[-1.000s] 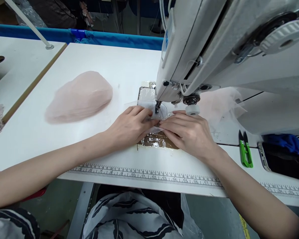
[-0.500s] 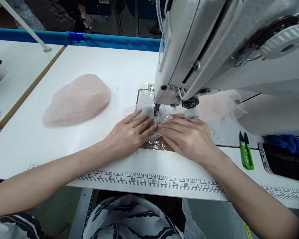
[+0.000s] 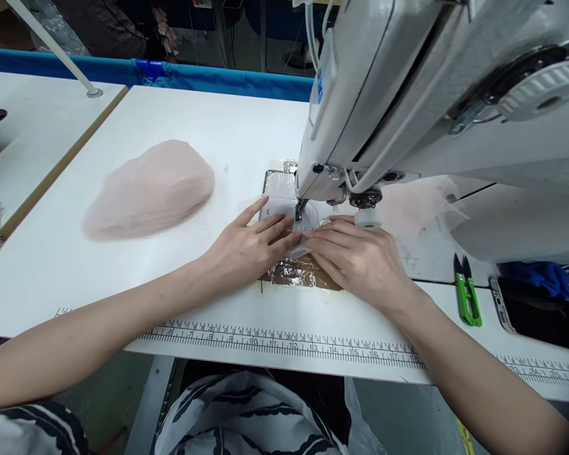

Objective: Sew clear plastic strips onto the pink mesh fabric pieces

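A small piece of sheer fabric [image 3: 299, 251] lies under the presser foot [image 3: 299, 208] of the sewing machine [image 3: 348, 107]. My left hand [image 3: 253, 246] rests flat on the left of the fabric, fingers spread, the tips beside the foot. From the other side, my right hand [image 3: 360, 256] has its fingers pressed together on the fabric's edge, close to the left fingertips. Part of the fabric is hidden beneath both hands. Clear tape covers the brown plate [image 3: 294, 276] in front of the needle area.
A pile of pale pink sheer pieces [image 3: 152, 189] lies to the left; more pink fabric [image 3: 415, 205] is behind my right hand. Green thread snips [image 3: 467, 294] and a phone [image 3: 535, 309] sit at the right. A printed ruler [image 3: 275, 342] runs along the table's front edge.
The sheer fabric between my hands has shifted slightly away from me, showing more of the taped plate. My left fingers have edged forward; the view has tilted a little.
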Motion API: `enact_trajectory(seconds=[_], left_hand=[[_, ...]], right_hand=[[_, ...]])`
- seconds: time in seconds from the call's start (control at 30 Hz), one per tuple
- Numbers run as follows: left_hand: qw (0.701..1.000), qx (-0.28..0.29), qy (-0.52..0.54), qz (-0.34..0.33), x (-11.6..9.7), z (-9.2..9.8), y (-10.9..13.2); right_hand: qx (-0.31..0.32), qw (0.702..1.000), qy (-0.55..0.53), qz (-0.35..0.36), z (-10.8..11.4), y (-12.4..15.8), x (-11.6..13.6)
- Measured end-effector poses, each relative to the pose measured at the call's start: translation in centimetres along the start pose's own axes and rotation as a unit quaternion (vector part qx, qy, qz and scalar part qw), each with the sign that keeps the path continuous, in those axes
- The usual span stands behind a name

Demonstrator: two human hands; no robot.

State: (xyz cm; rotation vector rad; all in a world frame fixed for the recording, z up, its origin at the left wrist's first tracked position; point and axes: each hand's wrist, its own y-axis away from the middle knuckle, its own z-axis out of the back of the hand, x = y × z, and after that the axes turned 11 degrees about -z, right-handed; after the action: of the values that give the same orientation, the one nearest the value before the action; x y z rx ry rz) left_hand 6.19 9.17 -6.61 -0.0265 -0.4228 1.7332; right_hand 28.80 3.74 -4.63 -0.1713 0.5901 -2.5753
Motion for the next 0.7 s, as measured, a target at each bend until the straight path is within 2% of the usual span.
enact_trajectory(seconds=[0.23, 0.43, 0.7], left_hand=[[0.999, -0.013, 0.027, 0.023, 0.55, -0.05, -0.33], [0.999, -0.036, 0.023, 0.003, 0.26, 0.09, -0.09], [0.998, -0.05, 0.045, 0.012, 0.41, 0.02, -0.06]], right_hand=[[-0.026, 1.0, 0.007, -0.009, -0.87, 0.02, -0.26], [-0.024, 1.0, 0.016, -0.008, -0.82, 0.23, -0.3], [-0.028, 0.999, 0.014, -0.01, -0.95, 0.25, -0.4]])
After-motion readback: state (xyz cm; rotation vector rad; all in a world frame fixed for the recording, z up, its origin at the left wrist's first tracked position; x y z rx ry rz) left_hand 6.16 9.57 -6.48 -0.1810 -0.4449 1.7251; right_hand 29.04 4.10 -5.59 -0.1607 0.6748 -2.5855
